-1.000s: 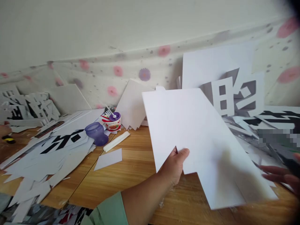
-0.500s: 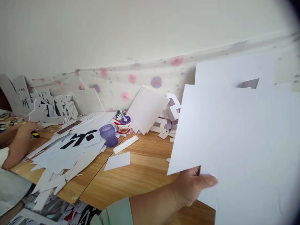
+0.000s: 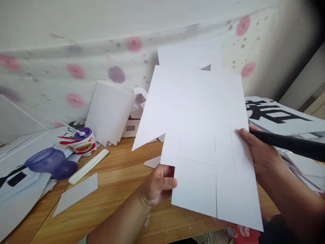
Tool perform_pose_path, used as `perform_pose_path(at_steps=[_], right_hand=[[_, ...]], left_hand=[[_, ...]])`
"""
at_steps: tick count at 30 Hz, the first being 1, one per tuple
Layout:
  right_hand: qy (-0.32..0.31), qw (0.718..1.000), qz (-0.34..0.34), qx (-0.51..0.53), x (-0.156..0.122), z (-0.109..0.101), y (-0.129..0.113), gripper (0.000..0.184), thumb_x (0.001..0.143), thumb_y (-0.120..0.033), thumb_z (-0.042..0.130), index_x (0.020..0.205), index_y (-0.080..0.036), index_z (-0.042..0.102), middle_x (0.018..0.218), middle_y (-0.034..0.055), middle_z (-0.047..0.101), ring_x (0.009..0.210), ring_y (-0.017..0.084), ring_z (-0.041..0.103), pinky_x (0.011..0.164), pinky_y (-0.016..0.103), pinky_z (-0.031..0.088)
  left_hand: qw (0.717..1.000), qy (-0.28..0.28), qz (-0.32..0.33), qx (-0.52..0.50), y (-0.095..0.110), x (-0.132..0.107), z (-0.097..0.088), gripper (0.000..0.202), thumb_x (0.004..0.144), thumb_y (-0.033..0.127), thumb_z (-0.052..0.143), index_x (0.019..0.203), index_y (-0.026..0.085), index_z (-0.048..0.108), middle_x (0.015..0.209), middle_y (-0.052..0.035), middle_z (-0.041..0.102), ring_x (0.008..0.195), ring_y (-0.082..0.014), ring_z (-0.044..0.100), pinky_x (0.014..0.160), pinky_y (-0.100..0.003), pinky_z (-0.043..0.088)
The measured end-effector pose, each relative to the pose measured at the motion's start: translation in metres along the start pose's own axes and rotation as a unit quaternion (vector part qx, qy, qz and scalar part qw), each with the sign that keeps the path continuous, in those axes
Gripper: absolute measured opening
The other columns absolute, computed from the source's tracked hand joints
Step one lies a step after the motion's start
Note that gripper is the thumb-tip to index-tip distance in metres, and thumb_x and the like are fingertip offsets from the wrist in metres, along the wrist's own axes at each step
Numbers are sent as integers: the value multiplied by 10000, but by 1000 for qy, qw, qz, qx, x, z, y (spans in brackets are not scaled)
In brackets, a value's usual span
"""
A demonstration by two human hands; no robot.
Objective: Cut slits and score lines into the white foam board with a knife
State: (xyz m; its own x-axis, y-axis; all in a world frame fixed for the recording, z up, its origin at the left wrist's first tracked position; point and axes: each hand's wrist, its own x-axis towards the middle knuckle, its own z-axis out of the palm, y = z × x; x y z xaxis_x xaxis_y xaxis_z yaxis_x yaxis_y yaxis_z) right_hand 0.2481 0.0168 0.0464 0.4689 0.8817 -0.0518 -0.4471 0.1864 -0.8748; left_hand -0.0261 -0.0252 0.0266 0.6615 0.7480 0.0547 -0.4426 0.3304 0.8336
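A large white board (image 3: 198,112) with a notched left edge and thin cut lines is held up, tilted, over the wooden table. My left hand (image 3: 161,184) grips its lower left edge, thumb on the front face. At the right edge my right hand (image 3: 264,152) is closed on the board, thumb on the front and fingers behind. A long black bar-like tool (image 3: 291,142) sticks out to the right from that same hand; its kind is unclear. Behind the board, another white sheet (image 3: 188,52) shows at the top.
A purple cup (image 3: 50,162), a paper food bowl (image 3: 83,144) with tools in it, a white strip (image 3: 88,166) and a white offcut (image 3: 76,195) lie to the left. Another white board (image 3: 109,112) leans on the wall cover. Sheets with black characters (image 3: 276,113) are at right.
The view has swung right, bringing my right hand, the black tool and the printed sheets into sight. My left hand still grips the board. The co-worker's arms at left are out of view.
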Motion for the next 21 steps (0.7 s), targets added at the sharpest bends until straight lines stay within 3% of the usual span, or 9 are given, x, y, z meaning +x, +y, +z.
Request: perform_pose_path(at_steps=[4, 9, 13, 18, 21], right_hand=[[38, 999, 2, 25, -3, 2, 6, 438, 519, -257, 874, 911, -254, 679, 791, -23, 714, 639, 161, 651, 556, 273, 566], [24, 1000, -3, 18, -2, 3, 8, 388, 583, -281, 848, 918, -242, 655, 817, -22, 706, 710, 149, 646, 644, 276, 549], [9, 1000, -21, 8, -1, 3, 8, 348, 612, -295, 828, 907, -261, 645, 808, -39, 694, 704, 150, 640, 647, 289, 551], [6, 1000, -7, 17, -3, 5, 8, 356, 582, -260, 829, 892, -271, 657, 816, -25, 697, 706, 162, 646, 648, 298, 550], [-21, 1000, -19, 13, -3, 4, 7, 362, 600, -287, 818, 917, -272, 644, 824, -35, 691, 732, 164, 654, 668, 301, 550]], left_hand=[[1000, 14, 0, 22, -5, 0, 10, 440, 758, 233, 772, 1186, 210, 675, 1093, -100, 733, 1030, -281, 679, 808, -320, 527], [999, 34, -29, 14, -10, 1, 12, 318, 769, 203, 757, 1085, 203, 734, 1014, -80, 756, 958, -241, 704, 722, -247, 532], [998, 55, -33, -5, -13, 1, 12, 299, 807, 207, 726, 1105, 238, 730, 963, -55, 767, 898, -218, 718, 732, -263, 550], [995, 68, -63, 40, -13, -3, 13, 428, 755, 222, 787, 1171, 267, 699, 1158, -58, 723, 1125, -275, 643, 958, -383, 511], [992, 80, -72, 67, -14, -5, 14, 422, 751, 241, 794, 1162, 272, 704, 1113, -51, 739, 1104, -270, 654, 971, -390, 505]])
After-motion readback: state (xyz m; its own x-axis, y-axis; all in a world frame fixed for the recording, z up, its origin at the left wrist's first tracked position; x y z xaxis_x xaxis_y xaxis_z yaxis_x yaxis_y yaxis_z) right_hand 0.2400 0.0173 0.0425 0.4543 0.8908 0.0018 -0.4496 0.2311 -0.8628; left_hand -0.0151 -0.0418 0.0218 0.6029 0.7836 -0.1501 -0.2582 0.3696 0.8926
